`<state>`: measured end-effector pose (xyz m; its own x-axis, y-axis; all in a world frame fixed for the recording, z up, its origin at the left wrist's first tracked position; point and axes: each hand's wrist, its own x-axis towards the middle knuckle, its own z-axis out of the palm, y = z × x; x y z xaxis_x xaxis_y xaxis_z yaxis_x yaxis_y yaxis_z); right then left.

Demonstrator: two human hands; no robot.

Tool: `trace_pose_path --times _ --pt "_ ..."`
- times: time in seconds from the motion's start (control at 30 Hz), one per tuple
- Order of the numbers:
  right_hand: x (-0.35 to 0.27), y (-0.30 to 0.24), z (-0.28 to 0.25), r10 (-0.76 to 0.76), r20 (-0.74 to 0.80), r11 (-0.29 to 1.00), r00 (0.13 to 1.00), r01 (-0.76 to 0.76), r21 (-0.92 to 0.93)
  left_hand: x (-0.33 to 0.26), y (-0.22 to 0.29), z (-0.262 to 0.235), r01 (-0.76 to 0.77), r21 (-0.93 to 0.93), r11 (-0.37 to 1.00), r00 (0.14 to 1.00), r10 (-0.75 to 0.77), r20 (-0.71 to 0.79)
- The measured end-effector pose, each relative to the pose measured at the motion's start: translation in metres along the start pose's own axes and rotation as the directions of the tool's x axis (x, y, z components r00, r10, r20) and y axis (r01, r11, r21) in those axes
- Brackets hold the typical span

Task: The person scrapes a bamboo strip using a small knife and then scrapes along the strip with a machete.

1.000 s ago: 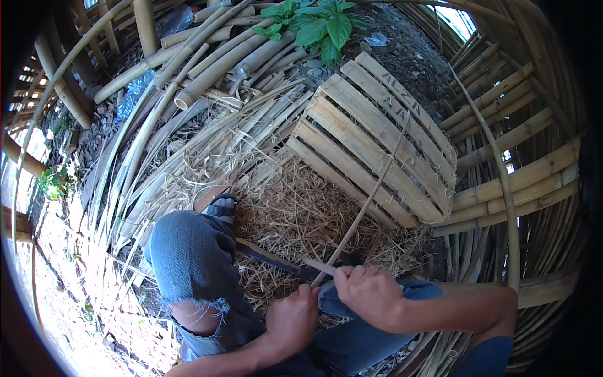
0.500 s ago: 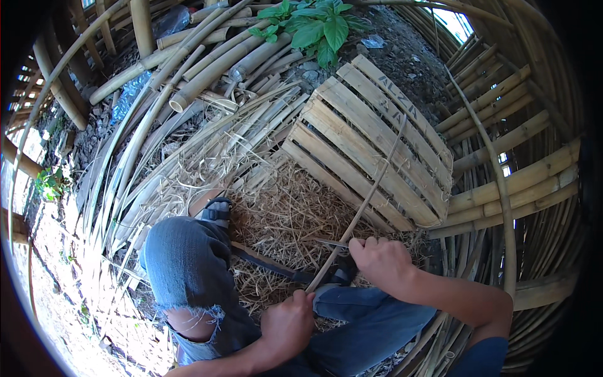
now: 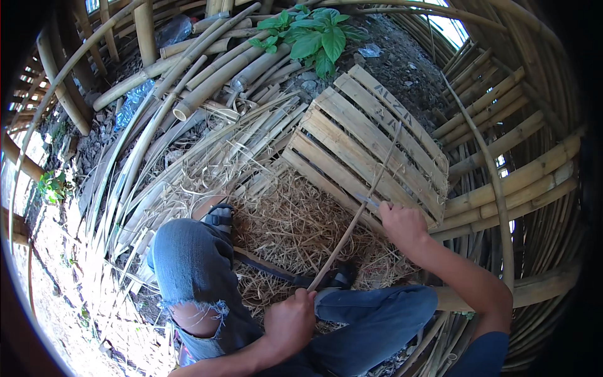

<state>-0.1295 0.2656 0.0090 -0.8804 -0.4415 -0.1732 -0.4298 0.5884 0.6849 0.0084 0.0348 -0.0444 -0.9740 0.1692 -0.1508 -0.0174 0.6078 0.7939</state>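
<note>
My left hand (image 3: 290, 319) is closed round the near end of a long thin bamboo strip (image 3: 342, 242), low between my legs. From there the strip slants up and away to the right, its far part over a slatted wooden crate (image 3: 370, 147). My right hand (image 3: 404, 226) is closed on a knife, whose handle is hidden in the fist. The knife's blade (image 3: 370, 200) lies across the strip about halfway along. Beneath the strip is a heap of pale shavings (image 3: 289, 220), with my sandalled feet beside it.
Cut bamboo poles (image 3: 217, 75) and long split strips (image 3: 157, 169) are piled at the far left. A leafy green plant (image 3: 323, 41) grows behind them. Bamboo rails (image 3: 515, 191) form a wall on the right, with a thin upright pole (image 3: 496, 176) before it.
My right hand and the knife have moved away from me, up along the strip toward the crate. My left hand keeps its grip at the near end.
</note>
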Motion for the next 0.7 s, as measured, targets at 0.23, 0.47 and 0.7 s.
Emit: trace_pose_path --times 0.23,0.47,0.7 --pt "-0.022 -0.042 -0.038 -0.202 -0.026 0.964 0.979 0.204 0.171 0.0 -0.002 0.001 0.02 -0.015 1.0 1.0 -0.02 0.011" --pt "0.005 -0.006 -0.002 -0.095 -0.037 0.951 0.995 0.102 0.293 0.002 -0.002 0.003 0.013 -0.009 1.0 1.0 -0.013 0.012" --pt "0.018 0.017 0.024 -0.029 -0.036 0.991 0.999 0.034 0.129 0.004 -0.003 0.005 0.015 0.04 0.999 1.0 -0.016 0.014"
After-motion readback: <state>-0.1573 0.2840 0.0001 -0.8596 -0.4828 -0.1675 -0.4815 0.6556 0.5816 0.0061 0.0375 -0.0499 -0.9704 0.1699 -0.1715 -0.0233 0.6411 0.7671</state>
